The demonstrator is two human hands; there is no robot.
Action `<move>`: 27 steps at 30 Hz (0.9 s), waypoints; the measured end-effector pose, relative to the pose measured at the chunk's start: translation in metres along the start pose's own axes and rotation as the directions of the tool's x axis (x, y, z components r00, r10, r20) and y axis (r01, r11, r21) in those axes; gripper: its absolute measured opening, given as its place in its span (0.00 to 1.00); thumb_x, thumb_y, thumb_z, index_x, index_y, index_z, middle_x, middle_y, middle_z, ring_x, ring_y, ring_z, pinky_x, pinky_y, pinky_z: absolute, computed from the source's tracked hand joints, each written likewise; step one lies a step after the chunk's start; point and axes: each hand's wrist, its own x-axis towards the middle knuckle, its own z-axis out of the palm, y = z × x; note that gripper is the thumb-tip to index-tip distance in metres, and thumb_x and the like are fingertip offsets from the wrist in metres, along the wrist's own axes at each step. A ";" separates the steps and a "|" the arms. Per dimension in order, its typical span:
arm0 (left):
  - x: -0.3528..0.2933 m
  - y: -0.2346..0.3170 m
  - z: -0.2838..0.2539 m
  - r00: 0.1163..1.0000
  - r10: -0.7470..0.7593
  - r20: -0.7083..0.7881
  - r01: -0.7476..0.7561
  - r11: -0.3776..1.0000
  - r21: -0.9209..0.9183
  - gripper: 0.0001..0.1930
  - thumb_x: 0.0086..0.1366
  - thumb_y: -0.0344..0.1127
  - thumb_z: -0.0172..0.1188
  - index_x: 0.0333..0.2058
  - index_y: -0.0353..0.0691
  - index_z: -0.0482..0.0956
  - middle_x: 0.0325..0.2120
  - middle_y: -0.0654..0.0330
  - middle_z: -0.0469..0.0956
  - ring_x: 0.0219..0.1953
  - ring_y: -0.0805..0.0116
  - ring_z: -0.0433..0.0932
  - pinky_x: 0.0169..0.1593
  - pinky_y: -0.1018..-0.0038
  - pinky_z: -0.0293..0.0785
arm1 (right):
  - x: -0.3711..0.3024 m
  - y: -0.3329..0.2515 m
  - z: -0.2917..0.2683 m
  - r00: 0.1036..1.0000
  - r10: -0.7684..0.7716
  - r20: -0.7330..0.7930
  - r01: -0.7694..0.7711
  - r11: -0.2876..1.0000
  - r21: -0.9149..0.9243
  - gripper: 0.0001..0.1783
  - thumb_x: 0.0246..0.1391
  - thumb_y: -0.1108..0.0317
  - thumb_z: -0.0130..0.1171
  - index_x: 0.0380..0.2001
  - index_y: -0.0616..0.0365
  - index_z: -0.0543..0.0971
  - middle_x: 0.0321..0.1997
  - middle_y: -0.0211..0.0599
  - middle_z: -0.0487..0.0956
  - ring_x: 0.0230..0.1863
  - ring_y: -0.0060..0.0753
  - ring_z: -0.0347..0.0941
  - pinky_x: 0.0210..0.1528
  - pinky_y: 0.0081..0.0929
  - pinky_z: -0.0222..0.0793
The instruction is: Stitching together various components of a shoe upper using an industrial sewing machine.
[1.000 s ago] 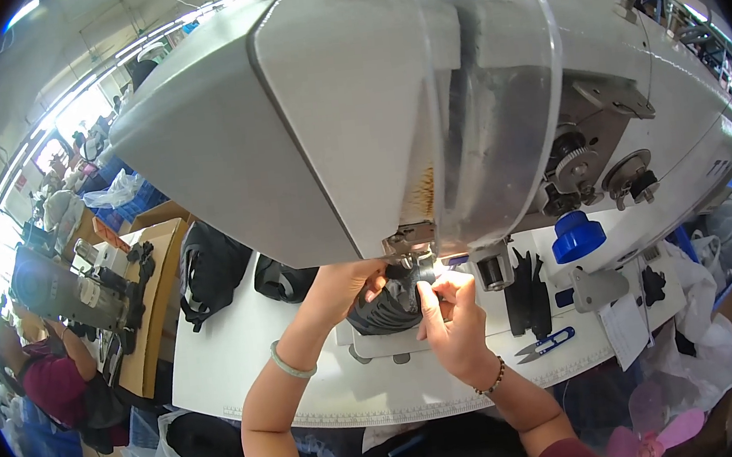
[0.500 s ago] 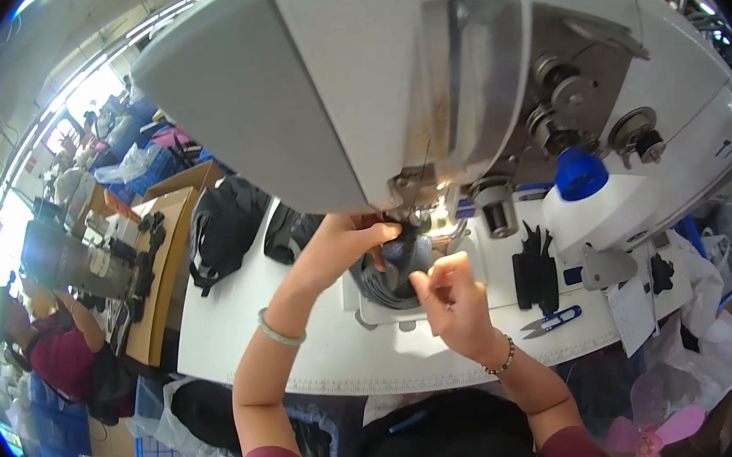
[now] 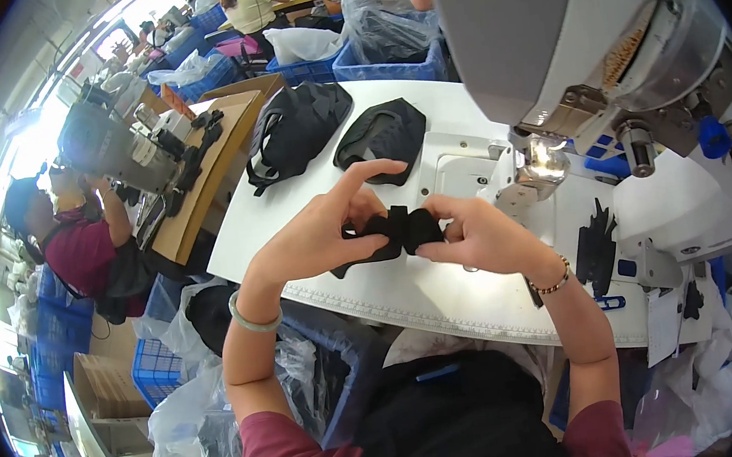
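In front of the sewing machine point(image 3: 532, 24), a black fabric piece point(image 3: 398, 230) is held up over the table between both hands. My left hand point(image 3: 317, 233) pinches its left part between thumb and fingers, index finger stretched out above. The right end is pinched by my right hand point(image 3: 487, 232), thumb below. A short black tab stands up at the piece's middle; my fingers hide parts of it. Beyond my left hand lie a dark fabric piece point(image 3: 382, 140), shaped like a shoe upper, and a larger dark bundle point(image 3: 301, 133). The lit needle area point(image 3: 544, 161) is to the right.
Black strips point(image 3: 597, 244) and blue-handled thread snips point(image 3: 609, 302) lie right of the machine bed. A blue crate point(image 3: 345, 364) with plastic bags stands below the table's left edge. A person point(image 3: 83, 249) works at another machine on the left.
Both hands have come away from the needle area with the work, which was under the machine head. The view has shifted, so the machine now stands farther right and the dark pieces show fully.
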 end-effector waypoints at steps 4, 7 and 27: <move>-0.008 -0.002 0.003 0.999 -0.038 0.039 0.036 0.998 0.049 0.35 0.54 0.18 0.57 0.61 0.44 0.57 0.30 0.60 0.73 0.32 0.76 0.72 0.38 0.78 0.70 | 0.005 0.005 0.001 0.996 -0.068 -0.063 0.070 0.997 0.028 0.17 0.44 0.65 0.64 0.37 0.60 0.74 0.35 0.39 0.75 0.18 0.16 0.67 0.23 0.20 0.61; -0.009 -0.004 0.006 1.000 0.001 0.004 -0.001 0.998 0.068 0.35 0.54 0.18 0.57 0.61 0.46 0.58 0.30 0.60 0.74 0.32 0.75 0.73 0.37 0.79 0.69 | 0.006 -0.007 0.010 0.960 -0.191 -0.206 0.179 0.981 -0.078 0.11 0.46 0.66 0.63 0.33 0.58 0.75 0.32 0.35 0.74 0.17 0.20 0.67 0.21 0.19 0.62; -0.022 -0.018 0.034 0.992 -0.015 -0.123 -0.014 0.973 -0.231 0.25 0.56 0.22 0.58 0.52 0.38 0.64 0.30 0.62 0.78 0.30 0.79 0.72 0.38 0.81 0.66 | -0.030 0.033 0.051 0.443 -0.874 0.199 0.494 0.053 -0.868 0.14 0.41 0.75 0.62 0.36 0.60 0.78 0.37 0.32 0.71 0.29 0.20 0.71 0.23 0.16 0.67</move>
